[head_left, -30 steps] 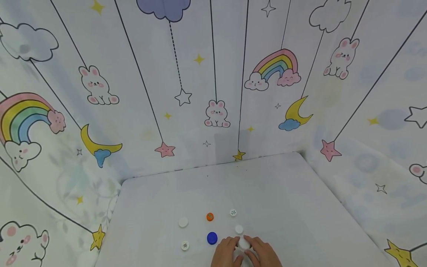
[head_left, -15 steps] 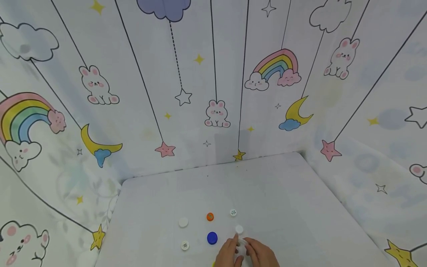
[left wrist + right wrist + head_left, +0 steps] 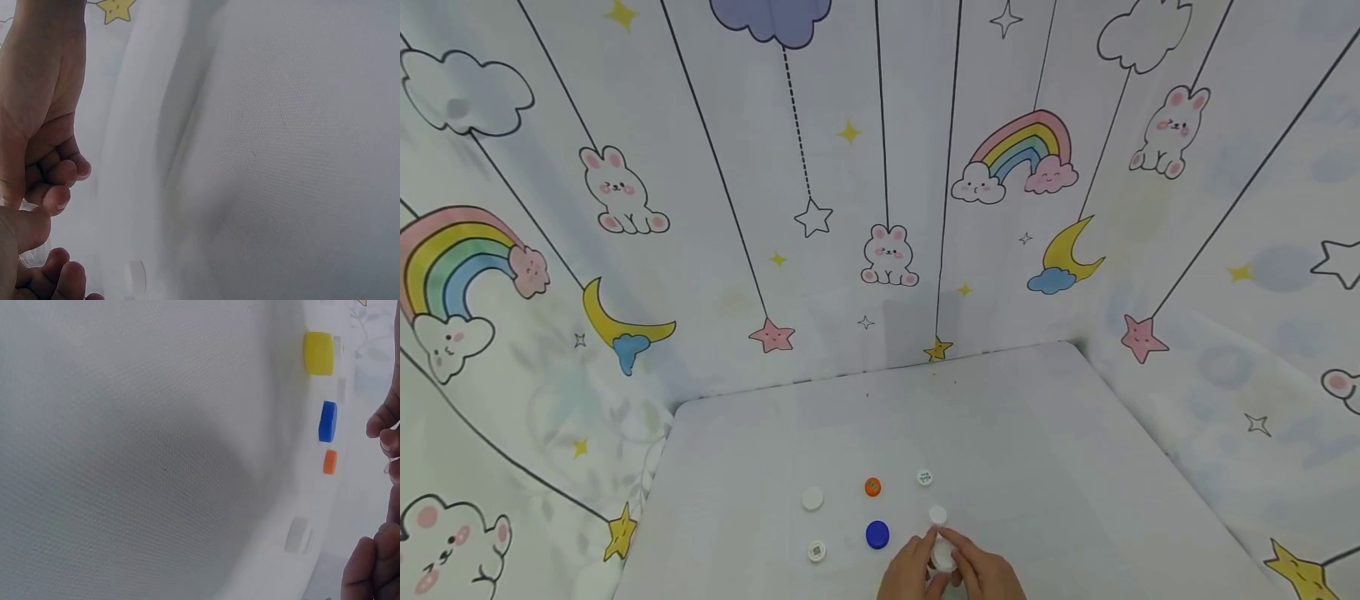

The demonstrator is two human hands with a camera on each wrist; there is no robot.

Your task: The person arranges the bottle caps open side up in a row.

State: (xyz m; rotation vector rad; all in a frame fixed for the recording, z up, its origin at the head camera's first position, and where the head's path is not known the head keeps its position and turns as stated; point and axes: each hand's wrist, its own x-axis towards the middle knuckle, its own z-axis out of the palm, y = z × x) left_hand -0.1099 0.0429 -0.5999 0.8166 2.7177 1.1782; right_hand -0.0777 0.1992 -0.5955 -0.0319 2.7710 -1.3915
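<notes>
Both hands meet at the front of the white table, in the lower middle of the head view. Between their fingertips they hold a white round bottle cap [image 3: 943,554]. My left hand [image 3: 906,573] pinches it from the left, my right hand [image 3: 991,575] from the right. In the left wrist view a clear, ribbed plastic edge [image 3: 39,255] shows between the fingers. Just beyond the fingertips a smaller white cap [image 3: 937,515] lies on the table. The right wrist view catches only the fingers of the right hand [image 3: 369,569] and the left, at its edge.
Several caps lie to the left: a blue one [image 3: 877,535], an orange one [image 3: 872,487], a plain white one [image 3: 812,498] and a white one with a dark square [image 3: 816,551]. A printed white cap [image 3: 924,477] lies farther back. A yellow cap [image 3: 319,354] shows in the right wrist view.
The held cap was turned on edge half a second ago and now faces up to the head camera. The fingers have shifted slightly around it. The loose caps stayed in place.
</notes>
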